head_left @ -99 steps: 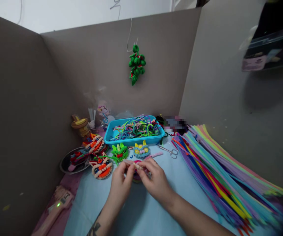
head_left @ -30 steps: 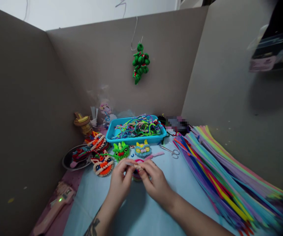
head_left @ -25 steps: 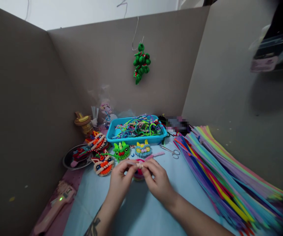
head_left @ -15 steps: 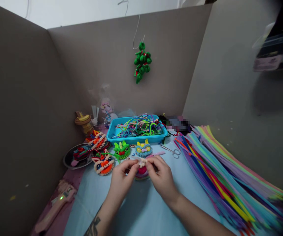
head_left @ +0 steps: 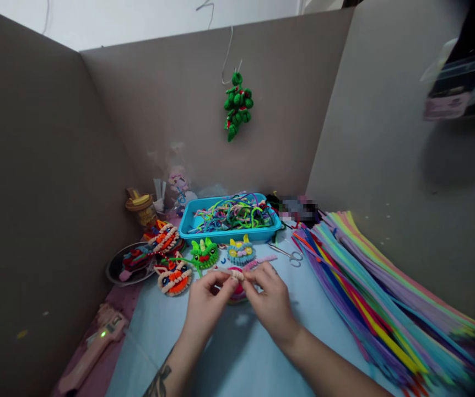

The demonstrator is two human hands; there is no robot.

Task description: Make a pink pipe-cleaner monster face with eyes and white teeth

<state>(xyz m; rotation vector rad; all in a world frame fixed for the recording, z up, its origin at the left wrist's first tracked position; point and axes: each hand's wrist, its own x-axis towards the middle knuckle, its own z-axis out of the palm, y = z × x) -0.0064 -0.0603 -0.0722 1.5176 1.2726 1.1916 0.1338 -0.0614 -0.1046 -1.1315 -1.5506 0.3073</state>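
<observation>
The left hand (head_left: pixel 209 296) and the right hand (head_left: pixel 269 295) are meeting almost tip to tip, each closing thumb and fingers on a small pale coil (head_left: pixel 238 275); compared with half a second ago, the fingertips are sitting nearer each other and covering more of the coil; in this inspector's judgement, that is indicating tightening or shaping, with the piece remaining in work; a magenta round piece (head_left: pixel 239 290) is lying just beneath, partly hidden, and whether the hands are touching it cannot be told; beyond, a green animal head (head_left: pixel 204 255), a blue-and-yellow head (head_left: pixel 241 252) and a pink fuzzy strip (head_left: pixel 267 259) are crowding the far side; scissors (head_left: pixel 291 256) are lying farther right; a blue tray (head_left: pixel 229 237) is standing behind; a bundle of fuzzy stems (head_left: pixel 378 298) is occupying the right; leftward, an orange-and-cream head (head_left: pixel 175 280) is lying near, and a pink tool (head_left: pixel 97 347) is lying well apart, showing a green light
</observation>
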